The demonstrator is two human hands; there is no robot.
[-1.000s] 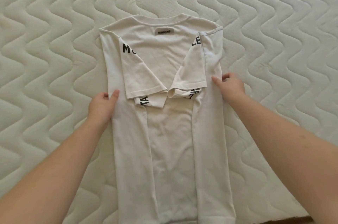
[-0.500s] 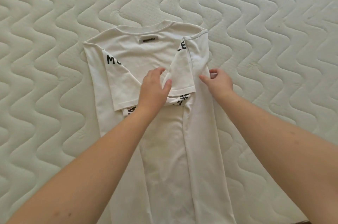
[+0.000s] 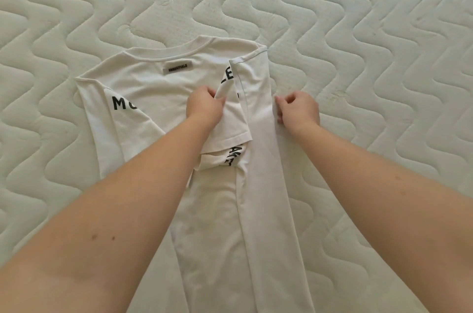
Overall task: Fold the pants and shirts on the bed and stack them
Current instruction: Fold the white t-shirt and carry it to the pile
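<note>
Quilted mattress (image 3: 358, 31) bears shirt (image 3: 158, 87); left hand (image 3: 204, 108) pinches sleeve (image 3: 231, 123), right hand (image 3: 298, 108) grips its edge.

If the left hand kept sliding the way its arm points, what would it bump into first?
Probably the folded-in right sleeve, which the left hand already pinches. Further that way lies the shirt's shoulder edge, then bare mattress.
</note>
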